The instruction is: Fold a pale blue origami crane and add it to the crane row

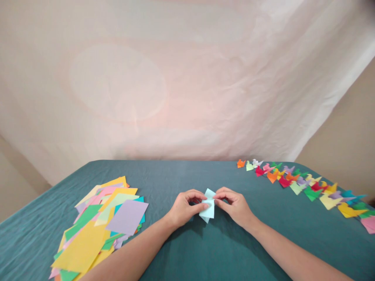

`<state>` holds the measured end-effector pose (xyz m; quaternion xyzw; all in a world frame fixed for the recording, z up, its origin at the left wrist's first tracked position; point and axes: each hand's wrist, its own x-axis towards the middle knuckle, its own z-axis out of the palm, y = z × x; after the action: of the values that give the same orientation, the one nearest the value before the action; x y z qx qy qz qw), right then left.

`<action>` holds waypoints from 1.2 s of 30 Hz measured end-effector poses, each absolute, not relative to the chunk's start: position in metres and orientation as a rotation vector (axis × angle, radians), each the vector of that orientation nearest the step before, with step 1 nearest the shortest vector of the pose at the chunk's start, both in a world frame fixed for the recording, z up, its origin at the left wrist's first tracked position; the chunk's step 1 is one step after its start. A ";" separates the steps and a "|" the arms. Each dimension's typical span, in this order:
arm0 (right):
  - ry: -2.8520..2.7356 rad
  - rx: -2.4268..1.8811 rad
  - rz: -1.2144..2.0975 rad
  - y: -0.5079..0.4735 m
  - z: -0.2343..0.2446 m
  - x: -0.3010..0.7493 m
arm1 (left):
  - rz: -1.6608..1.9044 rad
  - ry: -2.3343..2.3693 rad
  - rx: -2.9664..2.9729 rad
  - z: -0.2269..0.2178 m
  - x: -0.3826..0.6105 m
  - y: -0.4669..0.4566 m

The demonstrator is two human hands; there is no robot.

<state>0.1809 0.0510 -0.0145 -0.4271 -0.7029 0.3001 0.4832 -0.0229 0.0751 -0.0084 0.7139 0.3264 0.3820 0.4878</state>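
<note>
A small pale blue piece of folded paper (208,211) is held between my two hands, above the near middle of the table. My left hand (187,207) grips its left side, with the thumb lying across the front. On the other side, the thumb and fingertips of my right hand (233,203) pinch the paper's upper right edge. One flap stands up at the top, and a pointed corner hangs below. Parts of the paper are covered by my fingers.
Loose coloured paper squares (127,216) lie in an overlapping heap on the left. Several folded paper birds (312,193) stand in rows along the right. A dark green cloth (164,175) covers the table, and a pale sheet (190,86) hangs behind it.
</note>
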 end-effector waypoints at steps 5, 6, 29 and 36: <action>-1.750 -1.065 0.675 0.048 -0.012 0.178 | 0.911 0.804 1.783 -0.008 -0.023 0.075; -1.756 -1.065 0.663 0.047 -0.012 0.177 | 0.908 0.801 1.799 -0.007 -0.023 0.075; -1.773 -0.926 0.635 0.039 -0.009 0.173 | 1.008 0.813 1.740 -0.006 -0.022 0.073; -1.776 -0.925 0.643 0.040 -0.009 0.171 | 1.002 0.851 1.645 -0.009 -0.020 0.073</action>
<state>0.1706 0.0398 -0.0093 -0.3817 -0.7333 0.2653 0.4962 -0.0200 0.0726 -0.0085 0.6788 0.3510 0.4135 0.4950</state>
